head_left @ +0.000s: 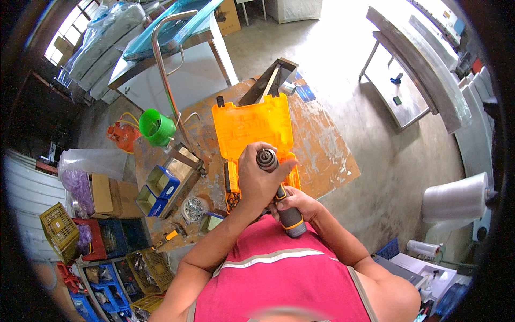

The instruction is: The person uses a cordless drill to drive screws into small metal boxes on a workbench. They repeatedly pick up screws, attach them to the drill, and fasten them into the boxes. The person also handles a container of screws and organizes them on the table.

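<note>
I hold a dark cordless drill [293, 221] with yellow trim in front of my chest. Its chuck [266, 159] points up and away from me, and I see no bit in it. My left hand [256, 180] is wrapped round the drill's head just below the chuck, thumb stretched to the right. Lower down, my right hand [299, 203] grips the handle above the thick base; some of its fingers are hidden behind the tool. Beyond both hands an orange plastic case [253, 129] lies open on the worn table, its lid tipped away. A black cord [233, 202] shows at its left side.
On the table [327, 155] to the left are blue bins [156, 189], a tub of small metal parts [194, 209], a green cup [156, 127] and a bent metal pipe [163, 70]. A yellow-and-black tool [171, 235] lies near the edge. Crates [59, 228] stand lower left.
</note>
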A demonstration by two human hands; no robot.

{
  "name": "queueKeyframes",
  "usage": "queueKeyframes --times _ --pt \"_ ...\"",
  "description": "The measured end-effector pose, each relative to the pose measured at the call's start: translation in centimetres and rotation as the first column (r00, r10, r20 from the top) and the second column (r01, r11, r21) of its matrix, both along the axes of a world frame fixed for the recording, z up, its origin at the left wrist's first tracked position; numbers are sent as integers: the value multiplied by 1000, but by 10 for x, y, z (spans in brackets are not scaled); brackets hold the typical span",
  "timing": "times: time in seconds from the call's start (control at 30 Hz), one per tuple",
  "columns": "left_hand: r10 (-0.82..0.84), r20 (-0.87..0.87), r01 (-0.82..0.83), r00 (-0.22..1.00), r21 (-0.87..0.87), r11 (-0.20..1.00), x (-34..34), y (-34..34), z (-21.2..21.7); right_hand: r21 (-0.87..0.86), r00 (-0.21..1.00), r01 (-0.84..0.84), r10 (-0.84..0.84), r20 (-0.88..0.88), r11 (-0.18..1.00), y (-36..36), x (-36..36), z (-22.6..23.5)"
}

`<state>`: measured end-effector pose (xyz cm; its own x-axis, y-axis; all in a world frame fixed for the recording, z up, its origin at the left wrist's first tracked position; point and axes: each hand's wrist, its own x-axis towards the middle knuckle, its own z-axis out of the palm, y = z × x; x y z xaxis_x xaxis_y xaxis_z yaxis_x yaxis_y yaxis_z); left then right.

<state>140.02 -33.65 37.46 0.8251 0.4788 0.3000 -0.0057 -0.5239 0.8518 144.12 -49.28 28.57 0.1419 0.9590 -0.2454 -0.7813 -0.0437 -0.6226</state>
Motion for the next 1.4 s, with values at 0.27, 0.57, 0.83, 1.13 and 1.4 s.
queueKeyframes --times 0.27,0.57,0.83,1.13,1.4 --pt "-602 -92 587 793 -151 796 9 51 34 155 992 -99 109 -58 983 7 -10 3" --pt "0 185 30 983 -157 987 -1 -17 41 13 989 -5 2 151 1000 2 0 28" --pt "-376 305 330 875 195 924 12 27 22 9 982 -148 146 122 989 6 7 22" --pt "-190 529 436 827 -390 811 -6 42 25 3 908 310 -297 296 951 7 17 27" --pt "-137 321 268 937 -412 871 -61 76 -40 96 999 -15 18 -35 995 32 16 -7"
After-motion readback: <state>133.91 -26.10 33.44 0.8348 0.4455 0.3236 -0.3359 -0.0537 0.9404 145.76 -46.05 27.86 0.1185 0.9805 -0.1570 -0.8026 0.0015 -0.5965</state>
